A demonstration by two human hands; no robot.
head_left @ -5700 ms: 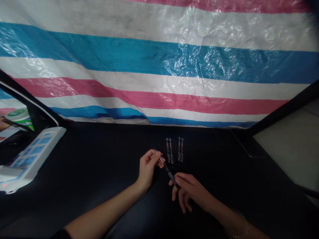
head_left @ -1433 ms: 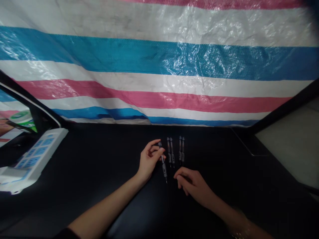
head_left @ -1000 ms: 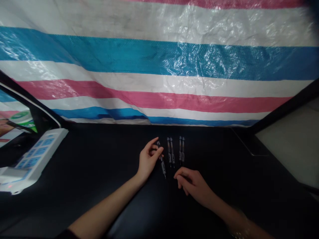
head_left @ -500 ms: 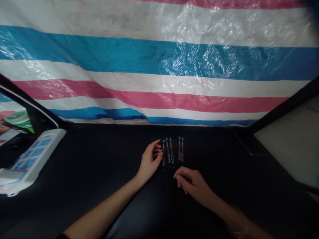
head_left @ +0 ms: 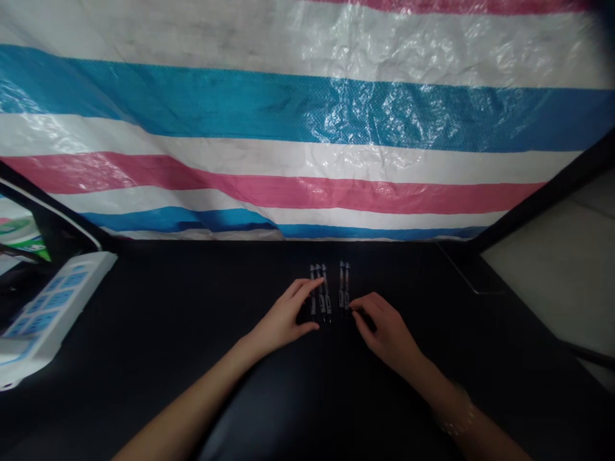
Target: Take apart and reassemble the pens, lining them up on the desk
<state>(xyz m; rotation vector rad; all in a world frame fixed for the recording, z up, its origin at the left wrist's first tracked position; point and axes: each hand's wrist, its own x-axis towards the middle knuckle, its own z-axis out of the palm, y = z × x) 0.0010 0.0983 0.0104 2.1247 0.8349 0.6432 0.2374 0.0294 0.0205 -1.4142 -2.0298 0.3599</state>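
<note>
1. Shifted toward twelve o'clock since the frame just earlier is the right hand (head_left: 382, 326), now placed by the outer pen (head_left: 347, 288); the left hand (head_left: 281, 317) has been opened wider, and the leftmost pen (head_left: 313, 302) now lies closer to its neighbours.
2. Nothing is seen gripped by the left hand: its fingers are spread, thumb well apart, with the forefinger extended over the leftmost pen at about two o'clock from the palm. Contact cannot be confirmed.
3. Beside that pen, the middle pen (head_left: 321, 301) and the third pen (head_left: 327, 301) are laid nearly parallel on the black table (head_left: 192, 307), clips toward six o'clock.
4. At ten o'clock from the half-curled right hand, the inner pen (head_left: 341, 289) is laid alongside the outer pen. Whether the latter is touched or pinched by the fingertips cannot be told.
5. The outer pen could be rolled or skewed into the inner pen if it is brushed by those fingertips.
6. The leftmost pen could be pushed across the middle pen if uneven sideways pressure is applied by the left forefinger; slim barrels are likely to be turned easily.
</note>
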